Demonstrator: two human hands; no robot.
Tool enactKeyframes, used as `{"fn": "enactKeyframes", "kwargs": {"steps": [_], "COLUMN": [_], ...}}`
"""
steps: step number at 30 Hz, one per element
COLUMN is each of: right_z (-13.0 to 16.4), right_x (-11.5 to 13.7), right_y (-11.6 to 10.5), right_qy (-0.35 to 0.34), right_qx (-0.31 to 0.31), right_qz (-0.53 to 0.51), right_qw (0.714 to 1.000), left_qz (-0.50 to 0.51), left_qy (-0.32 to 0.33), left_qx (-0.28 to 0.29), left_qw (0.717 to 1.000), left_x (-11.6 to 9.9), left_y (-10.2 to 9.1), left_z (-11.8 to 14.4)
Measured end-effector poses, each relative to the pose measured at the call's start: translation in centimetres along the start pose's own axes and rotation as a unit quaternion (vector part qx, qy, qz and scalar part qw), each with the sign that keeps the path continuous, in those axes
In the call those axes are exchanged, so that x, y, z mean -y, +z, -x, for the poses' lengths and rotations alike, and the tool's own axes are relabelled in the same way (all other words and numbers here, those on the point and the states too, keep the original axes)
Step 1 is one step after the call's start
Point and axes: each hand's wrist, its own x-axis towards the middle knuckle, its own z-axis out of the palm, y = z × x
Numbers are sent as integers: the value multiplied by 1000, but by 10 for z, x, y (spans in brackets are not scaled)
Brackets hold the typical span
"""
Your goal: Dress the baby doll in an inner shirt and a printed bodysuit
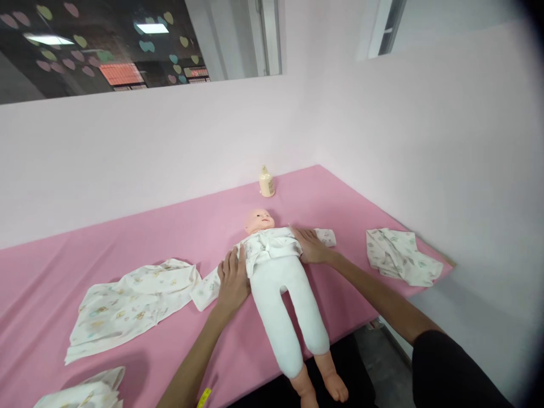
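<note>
A baby doll [284, 306] lies on its back on the pink-covered table, head toward the wall and bare feet past the near edge. It wears a white printed baby shirt [272, 242] with both sleeves spread outward; its torso and legs are white. My left hand [234, 279] rests against the doll's side on the left, fingers stretched out over the shirt near the sleeve. On the other side, my right hand [312, 246] lies over the shirt's edge at the sleeve, fingers extended and their tips partly hidden.
Left of the doll lies a printed white baby garment [131, 303], with another folded cloth [87, 391] nearer me. A printed cloth [402, 256] sits at the right table end. Behind the head stands a cream pump bottle [267, 183]. A yellow strip [204, 398] is at the near edge.
</note>
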Motion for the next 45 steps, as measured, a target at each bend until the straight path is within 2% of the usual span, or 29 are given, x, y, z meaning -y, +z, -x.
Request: {"fn": "enactKeyframes", "kwargs": {"steps": [3, 11, 15, 20, 22, 25, 29, 31, 33, 35, 37, 38, 41, 42, 45], "right_z": [-1, -1, 0, 6, 21, 66, 145, 171, 181, 177, 164, 156, 129, 119, 89], "right_x": [2, 8, 9, 13, 8, -12, -53, -67, -73, -73, -67, -61, -29, -14, 39], "right_y": [1, 1, 0, -4, -11, -30, -58, -67, -72, -81, -96, -107, -146, -158, -183], "right_qy": [4, 37, 44, 38, 43, 96, 191, 227, 255, 276, 302, 314, 311, 301, 263], "right_qx": [-19, -49, -53, -46, -56, -82, -7, 32, 32, 12, -47, -96, -283, -318, -327], "right_qz": [13, 40, 39, 30, 35, 86, 211, 237, 225, 207, 158, 114, -76, -140, -319], "right_qw": [1000, 997, 997, 998, 997, 988, 959, 944, 940, 939, 939, 938, 904, 888, 850], "left_qz": [2, 26, 20, -4, -6, 5, 51, 85, 118, 154, 201, 228, 308, 335, 413], "left_qy": [-3, -72, -65, -38, -47, -93, -154, -166, -153, -125, -99, -90, -61, -48, -2], "left_qx": [-24, -32, -58, -41, -22, -7, -10, -8, -12, -22, -26, -20, 45, 66, 102], "left_qw": [1000, 997, 996, 998, 999, 996, 987, 982, 981, 980, 974, 969, 948, 939, 905], "left_x": [0, -8, -10, -10, -7, 0, 8, 4, -7, -24, -43, -54, -88, -100, -135], "left_y": [-1, -3, 2, -2, -8, -17, -32, -40, -49, -58, -69, -76, -98, -105, -121], "left_z": [-4, -10, -11, -10, -5, 11, 40, 49, 54, 53, 48, 44, 30, 24, 5]}}
